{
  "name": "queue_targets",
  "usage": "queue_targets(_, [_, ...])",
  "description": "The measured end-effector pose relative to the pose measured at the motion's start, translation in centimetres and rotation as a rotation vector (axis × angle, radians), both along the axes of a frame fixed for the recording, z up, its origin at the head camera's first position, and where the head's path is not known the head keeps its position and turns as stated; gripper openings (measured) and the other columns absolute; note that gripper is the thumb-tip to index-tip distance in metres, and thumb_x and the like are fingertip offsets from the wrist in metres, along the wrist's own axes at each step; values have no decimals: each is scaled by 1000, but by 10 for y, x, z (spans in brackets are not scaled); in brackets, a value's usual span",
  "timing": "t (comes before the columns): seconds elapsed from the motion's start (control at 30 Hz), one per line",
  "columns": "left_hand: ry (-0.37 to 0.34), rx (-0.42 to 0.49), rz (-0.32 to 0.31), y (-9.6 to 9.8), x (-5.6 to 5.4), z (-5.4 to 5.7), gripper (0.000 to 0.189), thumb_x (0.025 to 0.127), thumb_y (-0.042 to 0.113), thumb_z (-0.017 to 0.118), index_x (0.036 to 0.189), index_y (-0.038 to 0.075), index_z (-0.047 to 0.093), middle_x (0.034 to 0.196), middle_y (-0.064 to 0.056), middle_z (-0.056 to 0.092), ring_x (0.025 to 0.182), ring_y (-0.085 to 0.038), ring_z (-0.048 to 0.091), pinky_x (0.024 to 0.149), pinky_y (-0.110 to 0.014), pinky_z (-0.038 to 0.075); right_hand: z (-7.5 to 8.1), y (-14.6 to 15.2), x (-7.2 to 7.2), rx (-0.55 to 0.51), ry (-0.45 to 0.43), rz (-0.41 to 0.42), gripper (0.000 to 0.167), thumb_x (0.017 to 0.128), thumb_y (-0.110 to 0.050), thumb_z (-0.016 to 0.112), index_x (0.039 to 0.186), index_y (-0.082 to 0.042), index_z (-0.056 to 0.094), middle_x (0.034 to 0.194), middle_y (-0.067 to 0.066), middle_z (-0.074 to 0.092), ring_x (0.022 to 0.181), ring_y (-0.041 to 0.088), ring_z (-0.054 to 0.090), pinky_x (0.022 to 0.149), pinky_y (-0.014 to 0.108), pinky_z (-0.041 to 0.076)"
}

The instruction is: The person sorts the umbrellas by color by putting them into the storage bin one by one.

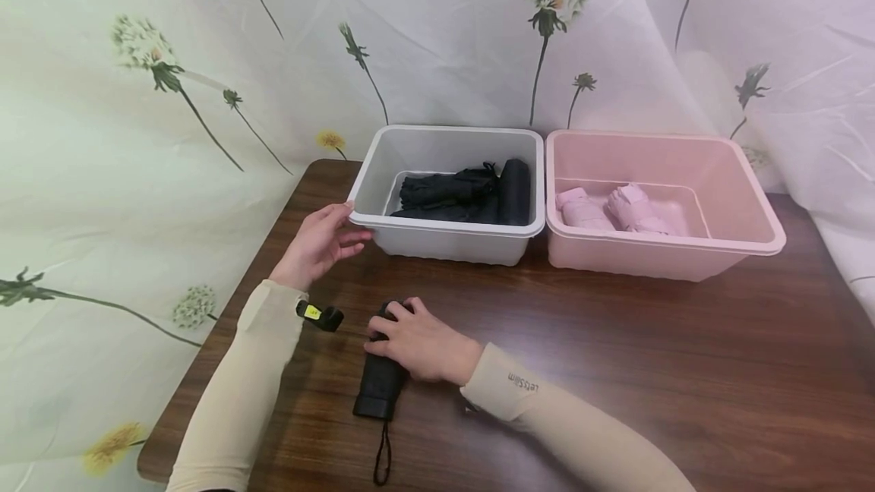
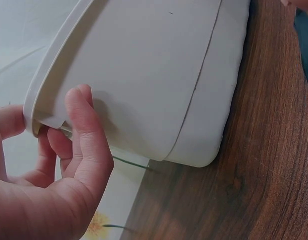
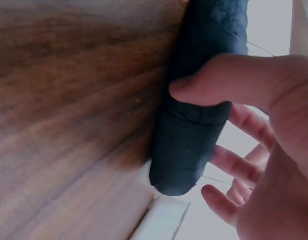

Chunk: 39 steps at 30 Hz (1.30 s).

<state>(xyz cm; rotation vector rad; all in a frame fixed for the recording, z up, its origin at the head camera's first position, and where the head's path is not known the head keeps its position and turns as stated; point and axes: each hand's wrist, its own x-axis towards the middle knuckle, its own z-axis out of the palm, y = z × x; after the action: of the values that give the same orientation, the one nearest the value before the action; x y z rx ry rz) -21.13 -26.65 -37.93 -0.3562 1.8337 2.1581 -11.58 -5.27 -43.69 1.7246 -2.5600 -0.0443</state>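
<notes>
A black folded umbrella (image 1: 380, 386) lies on the table with its wrist loop toward me. My right hand (image 1: 432, 344) grips it near its far end; in the right wrist view the thumb lies across the umbrella (image 3: 186, 142) and the fingers are on its other side. At the left, my left hand (image 1: 317, 245) pinches the front left corner of the light grey bin (image 1: 451, 241). The left wrist view shows that hand (image 2: 68, 187) with its fingers at the rim, some beneath it. Inside the grey bin are several black folded umbrellas (image 1: 444, 190).
To the right of the grey bin stands a pink bin (image 1: 636, 257) holding pink wrapped bundles (image 1: 636, 211), probably folded umbrellas. Both bins sit at the back of the dark wooden table (image 1: 649, 370). Behind them hangs a cloth (image 1: 451, 36) with a dandelion print.
</notes>
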Motion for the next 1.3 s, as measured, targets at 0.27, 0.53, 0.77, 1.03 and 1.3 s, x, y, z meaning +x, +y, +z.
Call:
queue_targets(0.27, [-2, -5, 3, 0, -1, -1, 54, 97, 37, 57, 140, 10, 38, 121, -2, 53, 84, -14, 70, 71, -26, 58, 12, 7, -4, 58, -104, -35, 43, 79, -32, 80, 119, -34, 65, 118, -9, 49, 115, 17, 41, 98, 42, 40])
queue_targets(0.53, [-14, -1, 10, -1, -2, -1, 54, 97, 37, 57, 140, 11, 38, 121, -2, 53, 84, -14, 70, 72, -26, 58, 12, 13, -6, 120, -207, -66, 56, 70, -43, 85, 120, -31, 62, 124, -11, 50, 120, 13, 43, 101, 40, 40])
queue_targets(0.77, [-19, 6, 9, -2, 0, -2, 54, 97, 37, 57, 140, 10, 38, 121, -2, 54, 84, -13, 70, 72, -26, 58, 8, 16, -3, 165, -232, -86, 59, 72, -44, 83, 124, -31, 59, 121, -11, 54, 113, 10, 49, 94, 36, 44])
queue_targets(1.03, [-17, -1, 6, -2, 1, -2, 60, 96, 39, 58, 143, 10, 36, 122, -2, 54, 85, -13, 70, 73, -26, 58, 5, 18, 3, 209, -197, -108, 60, 71, -45, 84, 124, -32, 61, 121, -11, 53, 112, 12, 48, 96, 39, 45])
queue_targets(1.3, [-9, 16, 1, -1, 0, -1, 50, 96, 37, 58, 135, 11, 41, 119, -2, 56, 84, -14, 71, 72, -26, 58, 2, 23, 7, 225, -190, -113, 66, 68, -46, 85, 126, -31, 58, 123, -8, 52, 113, 13, 47, 96, 41, 45])
